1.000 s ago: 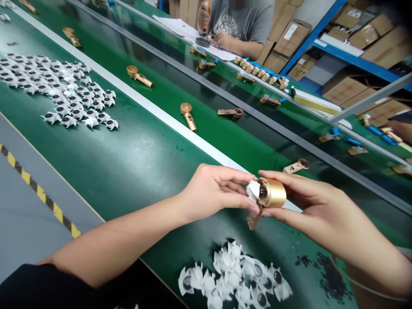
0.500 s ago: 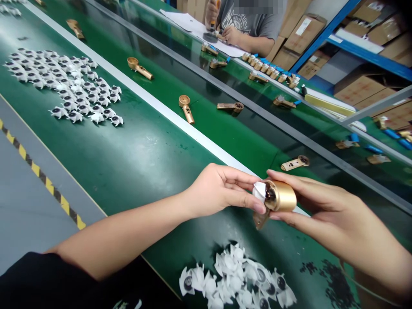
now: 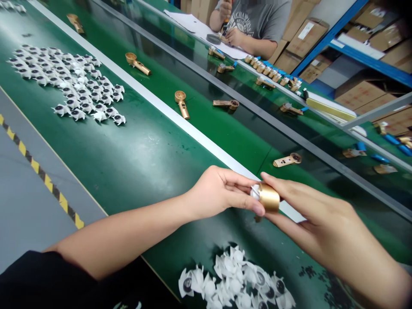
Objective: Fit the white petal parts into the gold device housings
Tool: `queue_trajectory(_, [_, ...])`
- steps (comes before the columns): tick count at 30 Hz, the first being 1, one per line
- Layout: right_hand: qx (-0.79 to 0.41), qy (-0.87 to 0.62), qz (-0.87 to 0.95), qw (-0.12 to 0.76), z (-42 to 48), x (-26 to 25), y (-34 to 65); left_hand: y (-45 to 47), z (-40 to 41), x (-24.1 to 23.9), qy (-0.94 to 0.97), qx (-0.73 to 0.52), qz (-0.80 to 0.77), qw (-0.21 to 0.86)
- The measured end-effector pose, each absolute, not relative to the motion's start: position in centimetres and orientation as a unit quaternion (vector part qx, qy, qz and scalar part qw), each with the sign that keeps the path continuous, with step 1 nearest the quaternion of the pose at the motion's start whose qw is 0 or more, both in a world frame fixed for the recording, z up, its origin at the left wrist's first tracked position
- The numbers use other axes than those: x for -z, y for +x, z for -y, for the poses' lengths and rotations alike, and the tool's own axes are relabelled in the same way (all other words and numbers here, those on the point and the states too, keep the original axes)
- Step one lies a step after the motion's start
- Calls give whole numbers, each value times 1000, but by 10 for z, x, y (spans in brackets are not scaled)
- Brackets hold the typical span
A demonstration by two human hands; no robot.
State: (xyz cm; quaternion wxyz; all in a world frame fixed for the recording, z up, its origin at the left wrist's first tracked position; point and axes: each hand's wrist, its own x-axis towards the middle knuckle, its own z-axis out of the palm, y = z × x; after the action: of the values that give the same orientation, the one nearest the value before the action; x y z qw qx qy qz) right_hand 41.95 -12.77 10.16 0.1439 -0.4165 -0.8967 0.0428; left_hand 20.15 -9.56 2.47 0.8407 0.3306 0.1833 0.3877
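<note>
Head view: nearest, jumbled pile of white bladed plastic fan wheels (image 3: 230, 279) on glossy green tabletop (image 3: 148, 159). Beyond pile, left hand (image 3: 225, 193) pinching small white rotor (image 3: 254, 192) at mouth of gold cylindrical housing (image 3: 270, 198); right hand (image 3: 312, 208) grasping housing. Fingers partly hide both pieces. Past hands: long white strip (image 3: 206, 143), gold paddle-shaped shell (image 3: 287, 160), grey rail (image 3: 206, 81), co-worker in grey T-shirt (image 3: 267, 28), brown cardboard boxes (image 3: 305, 38).

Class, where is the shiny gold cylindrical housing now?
The housing is right of centre in the head view, between the left hand and right hand.
</note>
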Motion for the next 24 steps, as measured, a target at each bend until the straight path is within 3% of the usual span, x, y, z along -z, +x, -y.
queue_trajectory(4, [-105, -430, 883, 158, 114, -93, 407, 199, 90, -32, 387, -395, -226, 802])
queue_trajectory(7, [-180, -578, 786, 123, 71, -77, 394, 190, 86, -43, 451, -412, -344, 713])
queue_trajectory(11, [-162, -755, 632, 66, -22, -60, 380, 167, 57, -45, 583, -432, -514, 458])
queue_trajectory(15, [-175, -805, 562, 71, -85, -55, 382, 149, -37, -43, 746, -299, -570, 170])
queue_trajectory(20, [-147, -851, 496, 94, -76, -43, 401, 166, -163, -50, 762, -225, -603, 70])
queue_trajectory(24, [-126, -882, 447, 82, -60, -34, 430, 193, -206, -49, 775, -147, -610, 69])
